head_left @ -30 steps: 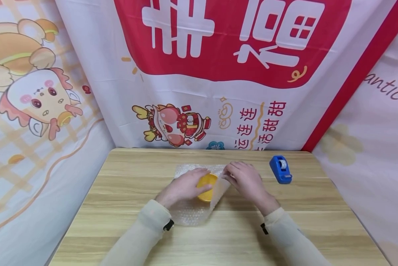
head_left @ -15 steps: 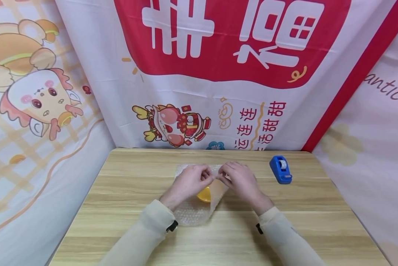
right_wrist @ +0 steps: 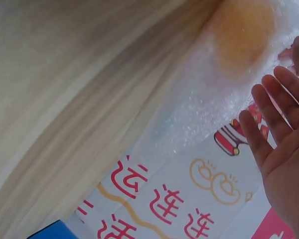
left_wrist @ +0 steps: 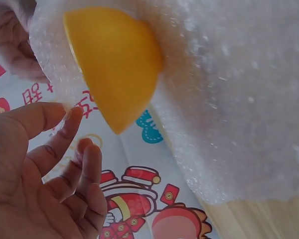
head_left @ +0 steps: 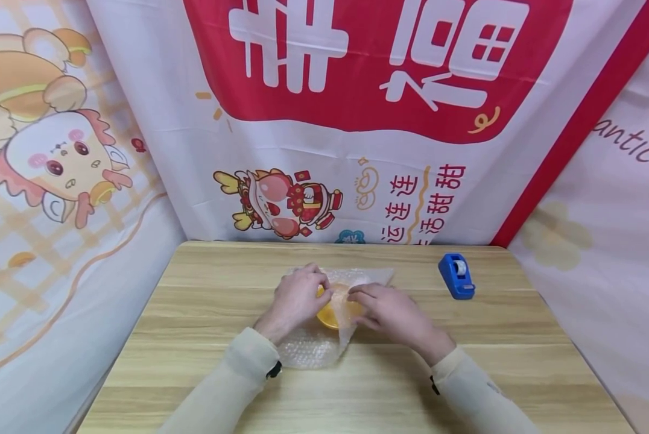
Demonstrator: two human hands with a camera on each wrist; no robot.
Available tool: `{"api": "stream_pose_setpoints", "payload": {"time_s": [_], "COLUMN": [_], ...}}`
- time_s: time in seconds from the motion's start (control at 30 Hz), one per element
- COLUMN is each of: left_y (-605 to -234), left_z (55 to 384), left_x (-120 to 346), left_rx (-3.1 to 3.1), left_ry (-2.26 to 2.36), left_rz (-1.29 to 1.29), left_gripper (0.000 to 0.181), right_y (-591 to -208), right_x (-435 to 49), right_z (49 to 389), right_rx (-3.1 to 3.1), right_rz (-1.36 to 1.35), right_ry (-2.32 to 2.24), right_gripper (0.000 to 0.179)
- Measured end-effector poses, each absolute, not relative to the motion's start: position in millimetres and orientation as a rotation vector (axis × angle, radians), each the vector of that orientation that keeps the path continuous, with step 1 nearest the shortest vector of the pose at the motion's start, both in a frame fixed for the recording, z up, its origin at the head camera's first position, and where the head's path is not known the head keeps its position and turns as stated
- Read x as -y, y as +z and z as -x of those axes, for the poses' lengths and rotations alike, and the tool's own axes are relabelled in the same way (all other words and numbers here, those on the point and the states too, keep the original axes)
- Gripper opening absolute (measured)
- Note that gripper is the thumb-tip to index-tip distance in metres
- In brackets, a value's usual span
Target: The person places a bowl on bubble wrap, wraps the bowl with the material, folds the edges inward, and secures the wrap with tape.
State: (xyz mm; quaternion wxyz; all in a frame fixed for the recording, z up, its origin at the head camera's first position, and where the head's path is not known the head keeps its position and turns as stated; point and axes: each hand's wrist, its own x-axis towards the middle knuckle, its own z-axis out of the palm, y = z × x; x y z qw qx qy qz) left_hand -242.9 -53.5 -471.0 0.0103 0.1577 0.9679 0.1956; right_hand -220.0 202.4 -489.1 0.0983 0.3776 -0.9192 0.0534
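Two cream long sleeves (head_left: 227, 380) w/ small black straps (head_left: 274, 369) at the cuffs come in from the near side. L hand (head_left: 296, 298): grip closed at the tips, thumb + index pinching the edge of a clear plastic bubble wrap sheet (head_left: 310, 349). R hand (head_left: 392, 310): grip basically open, fingers fairly straight & a bit apart, at the wrap on the bowl's R side; can't tell if the tips press it. The round yellow bowl (head_left: 329, 316) is btwn the 2 grips, rim up, base on the wrap, w/ a flap over its R part.

Pale wood-grain counter (head_left: 324, 398) runs in front of the wrap. More wood lies btwn the wrap & a blue plastic tape dispenser (head_left: 456, 277) w/ a white roll, far R near the corner. Far edge meets a red/white cloth banner (head_left: 330, 144): big white 幸福, smaller red 运连连 and 活甜甜, partly cut off. R side cloth (head_left: 612, 241) reads "antic", also cut off.
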Motion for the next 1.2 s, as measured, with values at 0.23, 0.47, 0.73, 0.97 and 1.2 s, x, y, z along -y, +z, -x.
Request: {"api": "stream_pose_setpoints", "payload": {"time_s": [0.23,0.47,0.73,0.97,1.2], "left_y": [-479.8,-486.7,-489.2,-490.2,-495.3], "left_z": [244.2,244.6,242.0,224.4,211.9], "left_x": [60.0,64.7,66.8,67.5,64.0], "left_rx": [-3.051,-3.045,-3.035,-2.914,-2.816], "left_ry": [0.506,0.472,0.429,0.406,0.328], "left_rz": [-0.508,-0.541,-0.694,-1.026,-1.135], "left_gripper": [0.012,0.011,0.028,0.034,0.035], "right_y": [-499.0,-507.7,-512.5,-512.4,-511.8], "right_x": [-200.2,-199.1,-197.8,-194.8,-191.9], "right_z": [216.3,215.7,213.5,214.3,214.2], "right_rx": [2.788,2.755,2.703,2.687,2.709], "right_rz": [-1.151,-1.196,-1.236,-1.229,-1.224], "right_ry": [0.1,0.086,0.034,0.019,0.018], "right_gripper": [0.061,0.06,0.055,0.05,0.048]}}
